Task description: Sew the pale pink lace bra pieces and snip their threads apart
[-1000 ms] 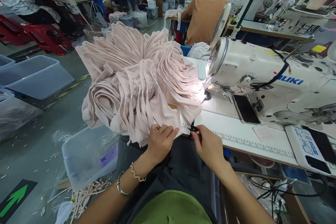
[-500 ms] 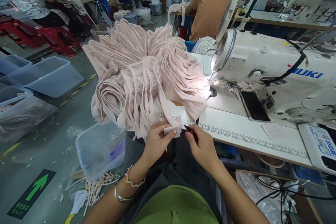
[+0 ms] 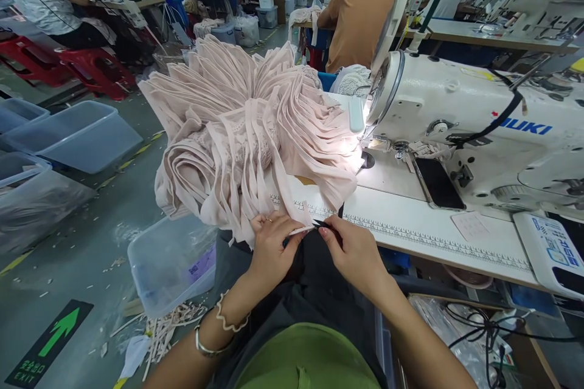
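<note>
My left hand (image 3: 276,249) is closed on the end of a pale pink fabric strap (image 3: 285,191), pinching its folded edge between thumb and fingers. The strap leads up to a big bundle of pale pink garments (image 3: 241,134) with lace parts, heaped on the sewing table's edge. My right hand (image 3: 351,249) is closed around small dark thread snips (image 3: 320,224), mostly hidden by the fingers. Their pointed tip meets the strap end just right of my left fingertips. Both hands are above my lap, at the table's front edge.
A white sewing machine (image 3: 456,103) stands on the right, its lamp lit. Near it lie a phone (image 3: 440,183), a paper slip (image 3: 471,226) and a ruler strip (image 3: 433,240). A clear bin (image 3: 171,261) and fabric scraps (image 3: 171,331) are on the floor. Co-workers sit beyond.
My left hand has turned over, its back now facing up, and the strap end lies flatter between its fingers. The snips stay close to the strap. The whole view has shifted slightly.
</note>
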Tool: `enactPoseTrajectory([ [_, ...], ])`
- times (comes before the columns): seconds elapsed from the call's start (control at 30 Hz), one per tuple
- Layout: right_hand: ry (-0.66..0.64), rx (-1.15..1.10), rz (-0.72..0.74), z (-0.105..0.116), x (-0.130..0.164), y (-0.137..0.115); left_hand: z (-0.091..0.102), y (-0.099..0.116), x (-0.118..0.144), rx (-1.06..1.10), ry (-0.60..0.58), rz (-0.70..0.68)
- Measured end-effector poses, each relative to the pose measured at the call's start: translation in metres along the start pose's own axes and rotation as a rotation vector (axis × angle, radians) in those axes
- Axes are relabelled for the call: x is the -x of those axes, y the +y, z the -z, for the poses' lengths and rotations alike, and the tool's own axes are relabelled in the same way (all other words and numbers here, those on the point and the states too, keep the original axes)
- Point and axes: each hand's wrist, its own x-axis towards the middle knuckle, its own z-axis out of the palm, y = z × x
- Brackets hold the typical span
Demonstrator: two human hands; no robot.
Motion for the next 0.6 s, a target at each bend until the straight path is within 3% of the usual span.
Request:
enactPoseTrajectory([
  [0.37, -0.061, -0.070, -0.015, 0.0004, 0.0020, 0.0001, -0.0039, -0.0016, 0.0072, -0.300, 0.105, -0.165],
  [0.6, -0.044, -0.059, -0.008, -0.0024, 0.0033, 0.0036, -0.0051, -0.0017, 0.0091, -0.303, 0.088, -0.136],
])
